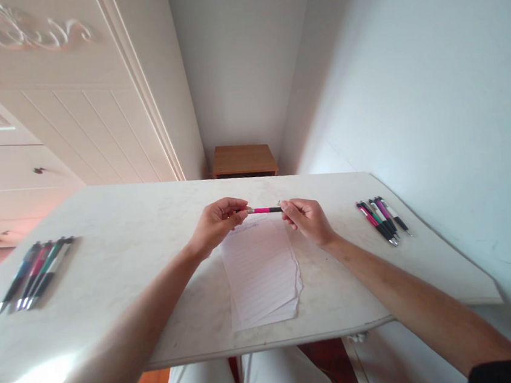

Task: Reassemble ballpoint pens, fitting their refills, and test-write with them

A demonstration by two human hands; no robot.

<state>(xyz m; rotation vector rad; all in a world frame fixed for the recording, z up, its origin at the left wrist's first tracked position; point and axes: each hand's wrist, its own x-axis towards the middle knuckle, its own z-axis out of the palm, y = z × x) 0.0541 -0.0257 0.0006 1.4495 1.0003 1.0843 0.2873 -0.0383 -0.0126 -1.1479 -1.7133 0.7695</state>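
Note:
A pink and black pen (262, 210) is held level above the table, stretched between my two hands. My left hand (220, 221) pinches its left end between thumb and fingers. My right hand (306, 218) is closed on the black right end, where the tip is partly hidden by the fingers. Beneath the pen lie sheets of lined paper (262, 276) with ragged right edges. A few lines of blue handwriting show near the top of the paper.
Several pens (36, 275) lie in a row at the left of the white table (148, 209). Another group of pens (383, 221) lies at the right. Beyond the far edge stands a small wooden cabinet (243, 159). A wall (433, 106) runs along the right side.

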